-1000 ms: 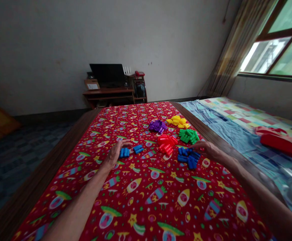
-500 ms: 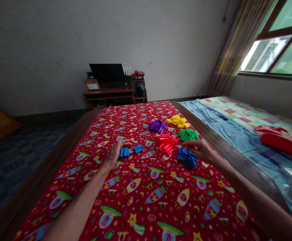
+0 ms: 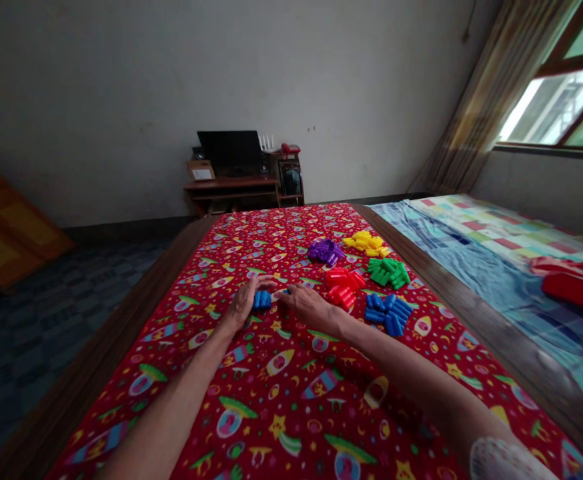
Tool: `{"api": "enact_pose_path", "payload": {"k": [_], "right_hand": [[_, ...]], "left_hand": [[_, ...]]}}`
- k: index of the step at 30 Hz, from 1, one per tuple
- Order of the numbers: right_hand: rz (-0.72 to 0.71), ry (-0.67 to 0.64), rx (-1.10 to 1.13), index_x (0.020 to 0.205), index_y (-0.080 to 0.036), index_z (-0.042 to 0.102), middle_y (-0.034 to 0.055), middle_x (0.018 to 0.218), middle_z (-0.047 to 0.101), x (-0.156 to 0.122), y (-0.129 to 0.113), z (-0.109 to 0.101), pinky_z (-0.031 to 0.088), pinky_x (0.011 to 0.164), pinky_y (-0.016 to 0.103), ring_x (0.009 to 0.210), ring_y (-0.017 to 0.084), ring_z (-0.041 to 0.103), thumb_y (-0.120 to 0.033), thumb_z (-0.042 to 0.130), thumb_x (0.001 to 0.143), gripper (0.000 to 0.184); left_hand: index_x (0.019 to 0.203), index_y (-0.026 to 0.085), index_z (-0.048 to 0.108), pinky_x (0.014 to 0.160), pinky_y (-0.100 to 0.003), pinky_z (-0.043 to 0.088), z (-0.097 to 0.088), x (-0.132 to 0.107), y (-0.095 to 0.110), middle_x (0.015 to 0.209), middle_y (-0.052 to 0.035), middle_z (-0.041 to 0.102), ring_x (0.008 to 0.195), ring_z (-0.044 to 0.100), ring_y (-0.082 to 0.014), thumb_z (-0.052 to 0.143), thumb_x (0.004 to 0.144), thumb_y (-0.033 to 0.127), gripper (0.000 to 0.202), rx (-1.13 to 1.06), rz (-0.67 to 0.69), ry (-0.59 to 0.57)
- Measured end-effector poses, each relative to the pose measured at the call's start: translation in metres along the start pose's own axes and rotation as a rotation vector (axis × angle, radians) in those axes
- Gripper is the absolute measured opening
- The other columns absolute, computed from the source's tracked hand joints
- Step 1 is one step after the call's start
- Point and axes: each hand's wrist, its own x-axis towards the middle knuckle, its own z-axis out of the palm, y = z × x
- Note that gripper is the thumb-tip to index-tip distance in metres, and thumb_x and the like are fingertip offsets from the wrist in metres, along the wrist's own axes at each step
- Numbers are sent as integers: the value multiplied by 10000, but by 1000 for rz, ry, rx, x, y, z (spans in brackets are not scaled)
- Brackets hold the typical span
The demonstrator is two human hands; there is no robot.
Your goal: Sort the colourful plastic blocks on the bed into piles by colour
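My left hand (image 3: 245, 301) rests on the red patterned cloth, its fingers stretched forward and apart around a short row of blue plastic blocks (image 3: 262, 300). My right hand (image 3: 307, 305) has come in from the right with its fingers closed at a blue block (image 3: 286, 291). That block is mostly covered by the fingers. To the right of my right hand lies a pile of blue tube-shaped blocks (image 3: 389, 312). Just beyond the right wrist is a pile of red blocks (image 3: 344, 283).
Farther back sit piles of green (image 3: 389, 272), purple (image 3: 325, 251) and yellow blocks (image 3: 366, 243). A brown wooden table edge (image 3: 436, 283) runs along the right, beside a bed (image 3: 491, 247) with a red object (image 3: 574, 293). A desk with a monitor (image 3: 231, 152) stands at the wall.
My right hand has moved left from the blue pile to the separate blue block near my left hand. My left hand stays by the blue row. The view has shifted slightly left.
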Motion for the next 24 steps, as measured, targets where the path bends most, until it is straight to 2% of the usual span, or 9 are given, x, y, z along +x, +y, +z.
{"api": "enact_pose_path", "payload": {"k": [4,5,8,11,13,15,18,22,24], "right_hand": [[69,141,73,1321,-129,470,139,1084,660,-52,16,-30,499,792,318,966,224,613,-189,552,896,436],[112,177,76,1317,-131,469,142,1099,660,-69,22,-41,498,803,322,973,225,615,-224,574,892,447],[332,240,24,1181,-164,558,124,1046,682,-122,44,-66,499,797,336,922,225,636,-259,586,889,308],[489,224,-29,1074,-161,602,121,1000,695,-164,67,-75,509,781,354,894,240,653,-272,608,877,226],[469,196,-20,1038,-166,616,112,995,699,-181,77,-73,516,781,353,899,237,659,-271,609,880,190],[378,197,8,1001,-171,628,109,997,698,-189,81,-68,520,791,346,914,228,658,-281,590,897,156],[268,275,40,945,-176,642,118,987,697,-189,78,-67,520,817,349,922,219,655,-308,515,944,184],[269,412,104,980,-179,647,100,923,709,-175,58,-73,522,768,312,835,190,668,-277,423,979,244],[235,402,187,1014,-174,646,84,881,714,-164,42,-71,518,711,279,761,170,669,-263,418,980,247]], "left_hand": [[1208,119,615,864,-420,512,2,-2,2,1128,-181,701,1041,649,-302,293,851,746,790,-8,13,14],[1199,126,619,874,-417,509,3,-1,3,1116,-174,705,1048,646,-301,317,847,740,769,-8,18,20],[1141,166,647,916,-411,491,1,2,6,1109,-146,707,1076,632,-302,417,817,713,676,72,48,-17],[1021,211,689,989,-421,445,-8,9,8,1133,-126,695,1107,607,-315,497,757,686,576,274,111,-93],[970,233,698,1032,-422,409,-15,12,5,1142,-113,686,1140,580,-324,532,721,665,525,416,151,-121],[965,246,697,1024,-421,410,-21,11,-1,1117,-106,685,1143,569,-334,560,701,640,493,547,147,-112],[1013,259,686,948,-414,447,-23,2,-9,1059,-107,683,1062,596,-338,585,714,593,460,711,96,-70],[1096,241,662,927,-423,456,-11,-9,-7,1078,-127,664,1042,609,-344,599,741,491,438,803,115,-60],[1108,235,657,942,-421,453,-1,-12,-1,1098,-128,659,1059,607,-336,606,745,434,417,788,154,-102]]}}
